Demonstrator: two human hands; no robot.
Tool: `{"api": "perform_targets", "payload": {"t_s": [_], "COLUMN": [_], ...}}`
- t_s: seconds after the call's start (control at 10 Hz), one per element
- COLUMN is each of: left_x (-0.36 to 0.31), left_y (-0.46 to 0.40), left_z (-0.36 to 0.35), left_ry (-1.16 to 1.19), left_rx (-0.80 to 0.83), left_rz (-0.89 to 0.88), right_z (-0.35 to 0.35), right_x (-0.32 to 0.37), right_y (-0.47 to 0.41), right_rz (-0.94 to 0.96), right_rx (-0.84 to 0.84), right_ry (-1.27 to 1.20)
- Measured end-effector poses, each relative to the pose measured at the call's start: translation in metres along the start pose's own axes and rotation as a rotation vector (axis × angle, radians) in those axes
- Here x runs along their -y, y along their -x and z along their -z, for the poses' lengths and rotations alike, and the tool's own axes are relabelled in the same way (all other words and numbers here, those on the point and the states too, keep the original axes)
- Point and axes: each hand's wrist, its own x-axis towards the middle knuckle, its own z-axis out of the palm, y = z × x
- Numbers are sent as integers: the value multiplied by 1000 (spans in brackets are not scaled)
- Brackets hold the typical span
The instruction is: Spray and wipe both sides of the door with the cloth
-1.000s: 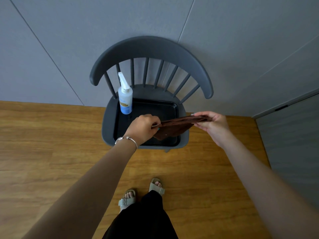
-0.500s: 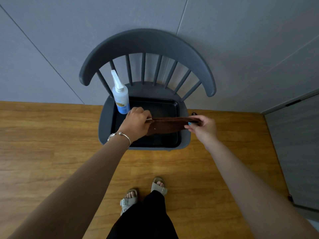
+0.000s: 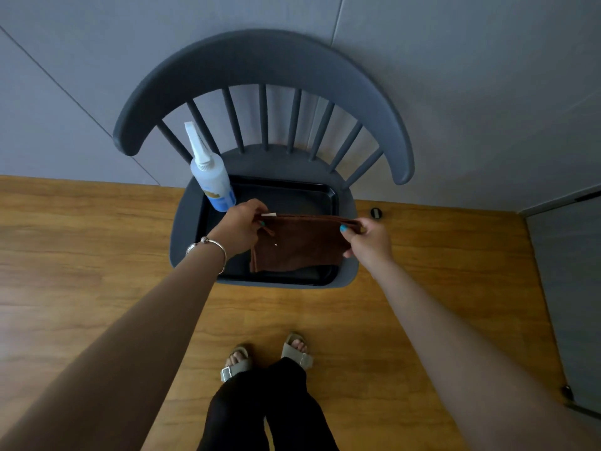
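A brown cloth (image 3: 297, 244) hangs folded between my two hands over a black tray (image 3: 286, 195) on a dark grey chair (image 3: 263, 56). My left hand (image 3: 240, 227) pinches the cloth's top left corner, and my right hand (image 3: 369, 239) pinches its top right corner. The cloth's lower edge touches or nearly touches the tray. A spray bottle (image 3: 213, 177), clear with a white nozzle and blue label, stands upright in the tray's far left corner, just beyond my left hand. The grey door (image 3: 572, 288) is at the right edge.
The chair stands against a grey panelled wall (image 3: 455, 76). A small black door stop (image 3: 375, 212) sits on the wooden floor (image 3: 81, 255) to the right of the chair. My sandalled feet (image 3: 266, 356) are a short step in front of the chair.
The cloth has been stretched out between both hands and let down so it hangs flat over the tray. The view has moved closer to the chair.
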Motion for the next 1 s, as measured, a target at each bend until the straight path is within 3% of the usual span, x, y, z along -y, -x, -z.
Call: {"api": "perform_targets", "payload": {"t_s": [0.2,0.5,0.8,1.0], "left_x": [17,39,34,29], "left_y": [-56,-120,-133,-113], "left_z": [-30,-49,-54,-53], "left_ry": [-52,-386,-356,-376], "left_rx": [-31,-132,-227,-140], "left_rz": [127,143,72,201], "right_z": [-29,-66,-72,-57], "right_x": [-16,-22,-23,-14], "right_y": [-68,-143,-161,-139], "right_rz": [-75,-79,-49,-72], "right_rx": [-3,-81,-129,-67], "right_ry": [-30,-159,-74,62]}}
